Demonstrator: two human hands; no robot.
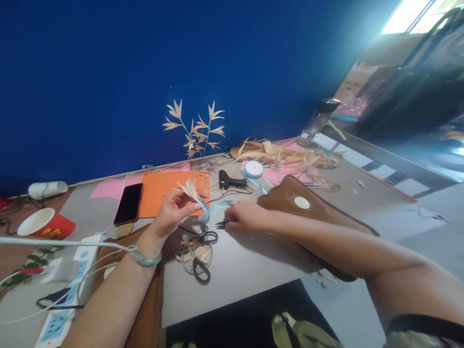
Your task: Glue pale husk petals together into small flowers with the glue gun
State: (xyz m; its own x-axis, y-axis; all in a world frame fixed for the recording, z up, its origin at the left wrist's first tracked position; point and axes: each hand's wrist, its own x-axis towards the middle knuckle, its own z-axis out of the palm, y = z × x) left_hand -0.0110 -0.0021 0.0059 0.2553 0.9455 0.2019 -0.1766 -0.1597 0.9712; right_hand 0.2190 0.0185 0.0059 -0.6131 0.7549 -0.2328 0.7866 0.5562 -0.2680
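"Pale blue tape (217, 208) runs between our two hands, so how far along are we with this flower (190, 188)?"

"Part-way, we'd judge. Our left hand (173, 211) has it up above the tabletop (232, 275), in front of the orange sheet (154, 193), its grip pinched just below the petals. Those are fanned out and the tape is at the stem, so we'd call the bloom formed and the wrapping under way."

"And our right hand (244, 215)?"

"Low over the tabletop, right of the flower, fingers curled where the tape meets them. A dark pointed tool (221, 224) pokes out from under it. We can't tell whether that grip is clamped on the tape, the tool or both."

"What can we count as done?"

"On the far side, before the blue wall (108, 72), a branching spray (199, 137) carries several pale blooms on bluish stems; we take those as complete. Ours is apart from it, joined to no branch."

"And what's left?"

"A length of tape isn't wound on, so the wrapping looks unfinished. We have supplies: the spool (253, 169) lies beyond our right hand, beside the glue gun (234, 182), and dry husks (275, 153) spread along the far right, too blurred for us to count any blooms there."
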